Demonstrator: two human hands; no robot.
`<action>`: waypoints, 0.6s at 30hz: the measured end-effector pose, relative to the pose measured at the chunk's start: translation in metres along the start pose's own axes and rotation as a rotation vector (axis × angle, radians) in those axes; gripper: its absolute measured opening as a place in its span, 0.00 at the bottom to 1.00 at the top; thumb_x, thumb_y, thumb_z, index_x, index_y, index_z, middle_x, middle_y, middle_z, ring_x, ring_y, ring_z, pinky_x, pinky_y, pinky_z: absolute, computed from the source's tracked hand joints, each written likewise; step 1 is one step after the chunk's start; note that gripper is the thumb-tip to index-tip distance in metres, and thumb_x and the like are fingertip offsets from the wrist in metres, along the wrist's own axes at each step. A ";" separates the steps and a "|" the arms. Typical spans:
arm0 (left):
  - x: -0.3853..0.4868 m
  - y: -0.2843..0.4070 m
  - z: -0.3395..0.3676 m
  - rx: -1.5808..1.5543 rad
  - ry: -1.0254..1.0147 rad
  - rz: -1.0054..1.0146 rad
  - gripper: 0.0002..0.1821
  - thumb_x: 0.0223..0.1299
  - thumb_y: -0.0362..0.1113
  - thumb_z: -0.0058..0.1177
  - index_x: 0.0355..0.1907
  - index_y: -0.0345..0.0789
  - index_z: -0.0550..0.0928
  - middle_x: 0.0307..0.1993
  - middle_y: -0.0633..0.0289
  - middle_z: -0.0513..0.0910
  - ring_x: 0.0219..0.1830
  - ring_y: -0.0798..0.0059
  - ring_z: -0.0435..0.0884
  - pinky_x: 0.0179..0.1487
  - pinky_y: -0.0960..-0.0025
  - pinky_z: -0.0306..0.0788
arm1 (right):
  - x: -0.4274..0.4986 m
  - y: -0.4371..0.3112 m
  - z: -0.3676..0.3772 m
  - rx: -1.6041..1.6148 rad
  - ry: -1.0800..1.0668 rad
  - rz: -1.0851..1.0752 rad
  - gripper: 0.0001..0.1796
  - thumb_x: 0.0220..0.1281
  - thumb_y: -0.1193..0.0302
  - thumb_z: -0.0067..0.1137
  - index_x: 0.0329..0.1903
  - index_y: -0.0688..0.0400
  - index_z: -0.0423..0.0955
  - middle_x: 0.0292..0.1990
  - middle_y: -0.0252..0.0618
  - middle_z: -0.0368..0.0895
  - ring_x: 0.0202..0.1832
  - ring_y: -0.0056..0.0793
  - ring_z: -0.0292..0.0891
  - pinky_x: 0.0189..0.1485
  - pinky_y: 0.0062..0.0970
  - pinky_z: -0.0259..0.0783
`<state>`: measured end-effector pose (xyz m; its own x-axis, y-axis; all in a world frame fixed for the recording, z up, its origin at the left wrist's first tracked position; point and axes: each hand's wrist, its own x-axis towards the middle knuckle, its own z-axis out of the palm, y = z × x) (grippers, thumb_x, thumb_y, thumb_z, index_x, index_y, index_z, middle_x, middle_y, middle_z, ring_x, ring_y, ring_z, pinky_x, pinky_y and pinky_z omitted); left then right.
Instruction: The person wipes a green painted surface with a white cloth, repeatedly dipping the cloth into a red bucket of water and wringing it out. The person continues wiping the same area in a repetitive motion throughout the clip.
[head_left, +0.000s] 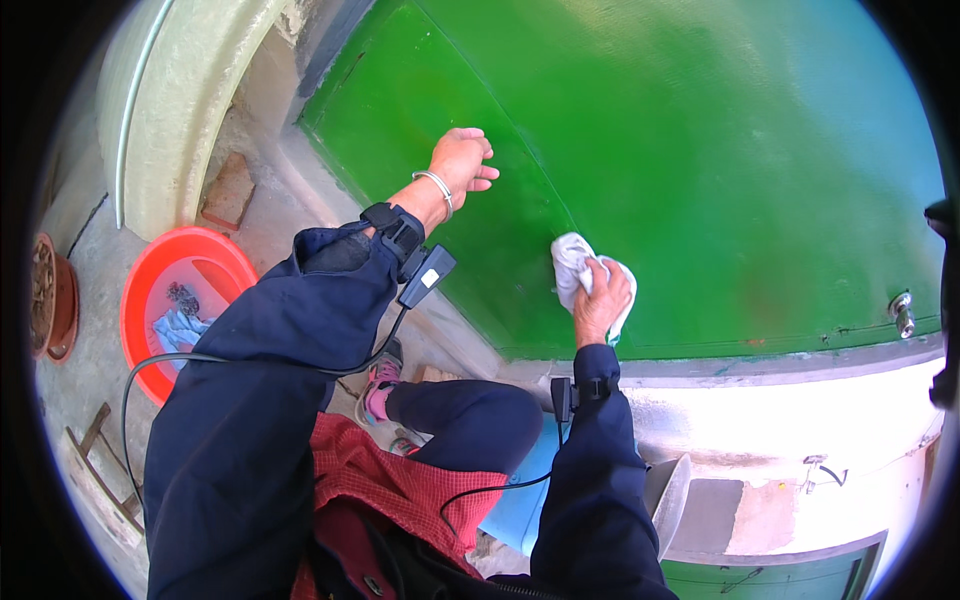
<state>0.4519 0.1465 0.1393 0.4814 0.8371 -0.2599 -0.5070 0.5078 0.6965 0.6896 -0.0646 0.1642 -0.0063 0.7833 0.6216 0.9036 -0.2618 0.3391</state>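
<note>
A large green painted door (675, 187) fills the upper part of the view. My right hand (602, 300) grips a crumpled white cloth (571, 259), which lies against the lower part of the door. To the left, my left hand (463, 161) is raised in front of the green surface with fingers loosely bent and nothing in it; whether it touches the door I cannot tell. A silver bangle (437, 187) circles the left wrist. The door's metal knob (903, 313) is at the far right.
An orange-red plastic basin (135, 307) with water, a light blue cloth (177, 328) and a dark scrubber (182, 297) stands on the concrete floor at left. Near it are a brick (229, 192) and a brown pot (66, 304). Something blue (517, 517) lies beside my knee.
</note>
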 end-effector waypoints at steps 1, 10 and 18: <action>-0.003 -0.002 0.001 0.007 -0.018 -0.008 0.23 0.58 0.33 0.46 0.58 0.33 0.65 0.44 0.58 0.75 0.34 0.70 0.78 0.35 0.68 0.73 | -0.016 0.016 -0.001 -0.035 0.012 0.072 0.20 0.41 0.76 0.59 0.42 0.45 0.77 0.46 0.36 0.73 0.50 0.41 0.67 0.51 0.38 0.61; -0.038 -0.030 0.023 0.027 -0.181 -0.093 0.20 0.59 0.35 0.46 0.55 0.35 0.68 0.41 0.61 0.76 0.32 0.72 0.78 0.33 0.71 0.72 | -0.100 0.101 0.015 0.839 0.628 1.373 0.15 0.51 0.76 0.57 0.43 0.65 0.74 0.36 0.43 0.80 0.36 0.35 0.77 0.38 0.33 0.75; -0.036 -0.046 0.040 0.004 -0.260 -0.151 0.20 0.58 0.35 0.46 0.53 0.34 0.69 0.38 0.62 0.76 0.31 0.74 0.77 0.30 0.74 0.72 | 0.000 -0.003 0.040 0.452 0.536 0.941 0.30 0.48 0.75 0.62 0.54 0.71 0.63 0.47 0.56 0.72 0.47 0.46 0.73 0.50 0.39 0.70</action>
<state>0.4870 0.0844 0.1435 0.7184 0.6716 -0.1814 -0.4129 0.6215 0.6657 0.7043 -0.0411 0.1346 0.6636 0.0221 0.7477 0.7172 -0.3028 -0.6276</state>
